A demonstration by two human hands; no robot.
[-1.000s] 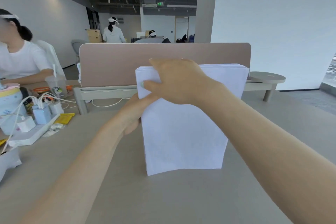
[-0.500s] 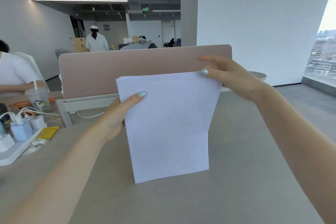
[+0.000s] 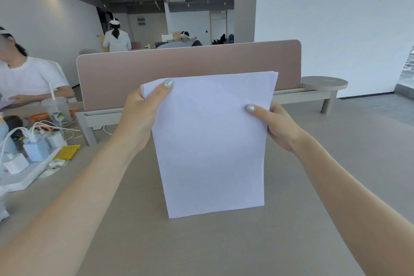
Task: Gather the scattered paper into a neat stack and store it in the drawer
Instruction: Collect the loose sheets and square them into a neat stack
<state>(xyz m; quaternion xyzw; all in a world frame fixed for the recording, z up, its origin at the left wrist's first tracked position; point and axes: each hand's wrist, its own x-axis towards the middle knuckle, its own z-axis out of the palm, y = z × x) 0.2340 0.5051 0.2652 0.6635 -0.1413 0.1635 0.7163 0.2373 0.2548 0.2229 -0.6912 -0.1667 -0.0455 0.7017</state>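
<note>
matt white paper stack (image 3: 210,141), smooth matt desk (image 3: 224,248)

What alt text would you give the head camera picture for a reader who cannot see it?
Two hands hold a stack of white paper upright, its bottom edge on a beige desk: the left hand grips the upper left corner, the right hand the right edge. Behind stands a pink desk divider; at far left lie a power strip with chargers and a plastic cup.
</note>
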